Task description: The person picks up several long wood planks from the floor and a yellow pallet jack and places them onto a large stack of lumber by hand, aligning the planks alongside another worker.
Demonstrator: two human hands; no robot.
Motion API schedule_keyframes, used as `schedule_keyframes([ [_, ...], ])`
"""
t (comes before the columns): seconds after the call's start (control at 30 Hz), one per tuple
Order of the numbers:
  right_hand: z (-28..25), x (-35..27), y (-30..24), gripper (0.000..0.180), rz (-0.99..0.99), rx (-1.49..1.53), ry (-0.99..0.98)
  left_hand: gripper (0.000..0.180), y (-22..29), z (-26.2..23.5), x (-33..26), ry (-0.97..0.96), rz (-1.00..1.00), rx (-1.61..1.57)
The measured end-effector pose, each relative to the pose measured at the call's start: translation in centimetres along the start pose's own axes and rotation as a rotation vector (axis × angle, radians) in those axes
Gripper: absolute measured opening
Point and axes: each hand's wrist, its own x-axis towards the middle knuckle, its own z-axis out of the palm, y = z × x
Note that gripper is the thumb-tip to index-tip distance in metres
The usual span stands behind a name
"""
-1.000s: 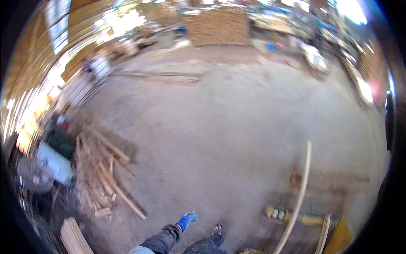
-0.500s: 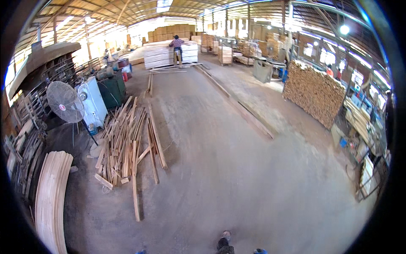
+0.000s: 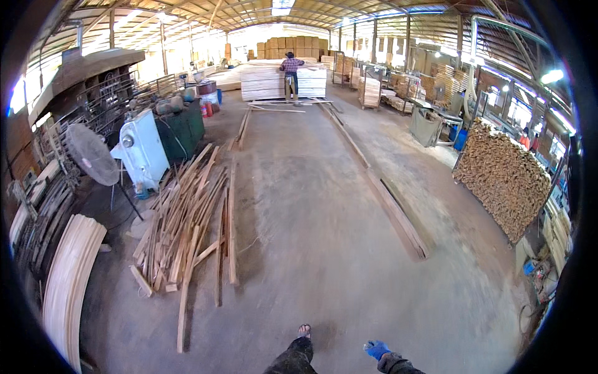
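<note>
My right hand (image 3: 376, 349), in a blue glove with a dark sleeve, shows at the bottom edge, hanging over the bare concrete floor (image 3: 324, 237). Nothing is visible in it, and it is too small to tell how the fingers are set. My left hand is out of the picture. My leg in dark trousers, with a sandalled foot (image 3: 303, 330), steps forward just left of the hand. The nearest thing is a loose pile of long wooden slats (image 3: 187, 218) on the floor to the left.
Bent plywood sheets (image 3: 68, 280) lean at the far left beside a standing fan (image 3: 92, 154) and a white machine (image 3: 144, 153). A long plank (image 3: 398, 215) lies to the right of centre. Stacked cut wood (image 3: 501, 177) stands on the right. A person (image 3: 290, 76) works at board stacks far ahead.
The view has swung up and turned from looking down at the floor to looking along the hall. The gloved hand has come back into sight at the bottom edge.
</note>
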Motion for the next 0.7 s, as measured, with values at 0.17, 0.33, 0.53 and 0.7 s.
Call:
schedule_keyframes([
  [0.17,-11.3,4.3,10.8,0.054,-0.062,-0.232,0.085,0.036,15.3,8.2,12.3,-0.178,-0.026,0.038],
  [0.33,-11.8,8.4,1.5,0.064,0.312,0.276,-0.19,0.035,34.0,5.3,25.4,-0.055,0.102,-0.34],
  [0.53,-21.1,26.4,-6.8,0.059,0.365,0.296,-0.281,0.026,61.3,5.8,42.7,-0.019,0.461,-0.32],
  [0.7,-31.5,48.1,-11.8,0.054,0.271,0.252,-0.298,0.018,70.4,8.0,48.0,0.113,0.331,-0.561],
])
